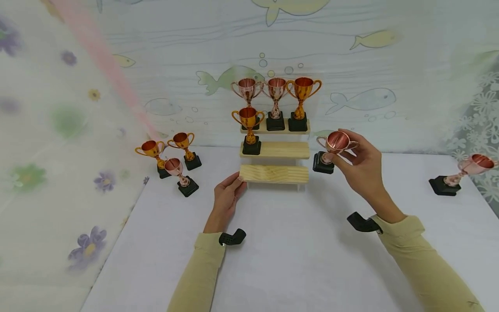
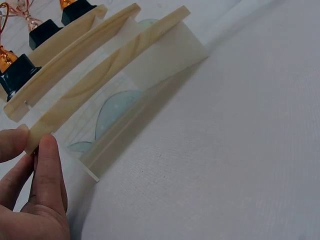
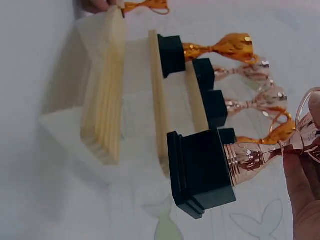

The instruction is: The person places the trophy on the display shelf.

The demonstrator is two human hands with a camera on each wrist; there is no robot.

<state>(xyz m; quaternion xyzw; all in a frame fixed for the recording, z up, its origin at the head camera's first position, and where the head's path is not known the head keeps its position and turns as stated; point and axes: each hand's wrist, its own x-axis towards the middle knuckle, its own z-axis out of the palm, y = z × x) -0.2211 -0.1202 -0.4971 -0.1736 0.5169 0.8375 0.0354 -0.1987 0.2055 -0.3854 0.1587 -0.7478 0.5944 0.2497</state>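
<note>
A three-tier wooden stand (image 1: 274, 174) stands at the middle of the table. My left hand (image 1: 226, 197) pinches the left end of its lowest board between thumb and fingers, as the left wrist view shows. With my right hand (image 1: 362, 167) I hold a rose-gold trophy cup (image 1: 338, 142) by its cup and handle, just right of the stand; its black base (image 3: 200, 167) hangs free below. Two rose-gold trophies (image 1: 276, 89) and a gold trophy (image 1: 302, 89) stand on the top board. Another gold trophy (image 1: 249, 117) is at the left of the middle board.
To the left of the stand, two gold trophies (image 1: 182, 141) and a rose-gold trophy (image 1: 174, 167) stand close together. One more rose-gold trophy (image 1: 475, 164) is at the far right of the white table (image 1: 280, 251). A fish-patterned curtain (image 1: 175, 52) hangs behind.
</note>
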